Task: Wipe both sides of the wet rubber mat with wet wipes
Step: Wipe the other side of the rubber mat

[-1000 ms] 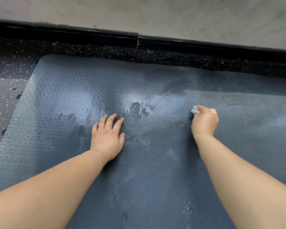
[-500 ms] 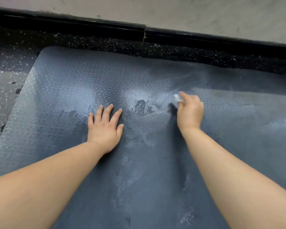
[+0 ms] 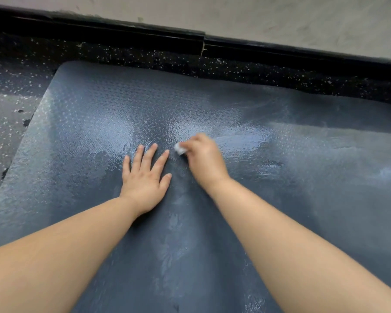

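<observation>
A dark grey rubber mat with a diamond-plate texture lies flat on the floor and fills most of the view; wet, shiny patches streak its surface. My left hand rests flat on the mat near the middle, fingers straight and spread. Just to its right, my right hand grips a small white wet wipe bunched under the curled fingers and presses it on the mat. Only a small corner of the wipe shows.
Black speckled flooring surrounds the mat on the left and far side. A black baseboard runs along the bottom of a pale wall behind the mat.
My right hand has slid leftward across the mat with the wipe, ending close beside my left hand. My left hand has stayed flat in place.
</observation>
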The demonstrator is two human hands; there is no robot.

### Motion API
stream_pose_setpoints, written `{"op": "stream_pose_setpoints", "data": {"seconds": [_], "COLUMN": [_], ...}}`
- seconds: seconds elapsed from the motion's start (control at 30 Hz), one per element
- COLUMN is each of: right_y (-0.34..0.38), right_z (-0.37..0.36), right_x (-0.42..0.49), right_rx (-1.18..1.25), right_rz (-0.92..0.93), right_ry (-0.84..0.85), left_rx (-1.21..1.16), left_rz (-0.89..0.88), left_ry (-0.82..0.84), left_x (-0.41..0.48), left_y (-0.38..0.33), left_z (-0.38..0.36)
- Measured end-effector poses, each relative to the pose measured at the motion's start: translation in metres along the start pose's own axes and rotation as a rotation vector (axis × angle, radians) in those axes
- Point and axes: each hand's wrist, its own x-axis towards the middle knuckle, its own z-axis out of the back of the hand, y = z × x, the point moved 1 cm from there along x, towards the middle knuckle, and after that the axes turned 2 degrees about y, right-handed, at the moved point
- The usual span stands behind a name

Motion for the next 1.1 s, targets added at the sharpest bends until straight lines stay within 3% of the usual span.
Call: {"op": "stream_pose_setpoints", "data": {"seconds": [0.13, 0.23, 0.3, 0.37, 0.43, 0.5, 0.57, 0.73, 0.83, 0.9, 1.1], "right_y": [-0.073, -0.112, -0.1, -0.068, -0.025, -0.006, -0.022, -0.118, -0.13, -0.108, -0.004], "right_z": [0.07, 0.087, 0.072, 0.037, -0.005, -0.019, 0.0, 0.086, 0.091, 0.073, -0.023], "right_x": [0.018, 0.017, 0.018, 0.018, 0.008, 0.002, 0.007, 0.022, 0.034, 0.045, 0.03], "right_rx": [-0.098, -0.081, -0.171, -0.194, -0.208, -0.178, -0.123, -0.273, -0.199, -0.213, -0.055], "right_rz": [-0.439, -0.75, -0.688, -0.438, -0.132, 0.022, -0.025, -0.519, -0.704, -0.63, -0.056], "right_ry": [-0.401, -0.422, -0.349, -0.223, 0.013, 0.099, -0.024, -0.453, -0.464, -0.424, -0.094], "left_rx": [-0.043, -0.053, -0.042, -0.035, -0.067, -0.104, -0.096, -0.06, -0.052, -0.061, -0.075], "left_rz": [0.009, 0.027, 0.031, 0.026, 0.053, 0.117, 0.154, 0.169, 0.173, 0.169, 0.157], "left_ry": [-0.022, -0.109, -0.194, -0.24, -0.252, -0.258, -0.269, -0.295, -0.299, -0.307, -0.302], "left_x": [-0.002, 0.0, 0.006, 0.019, 0.036, 0.05, 0.055, 0.053, 0.052, 0.051, 0.048], "left_y": [-0.002, -0.005, -0.007, -0.011, -0.013, -0.012, -0.009, -0.011, -0.012, -0.013, -0.014], "left_z": [0.002, 0.007, 0.012, 0.015, 0.018, 0.018, 0.014, 0.009, 0.011, 0.012, 0.016]}}
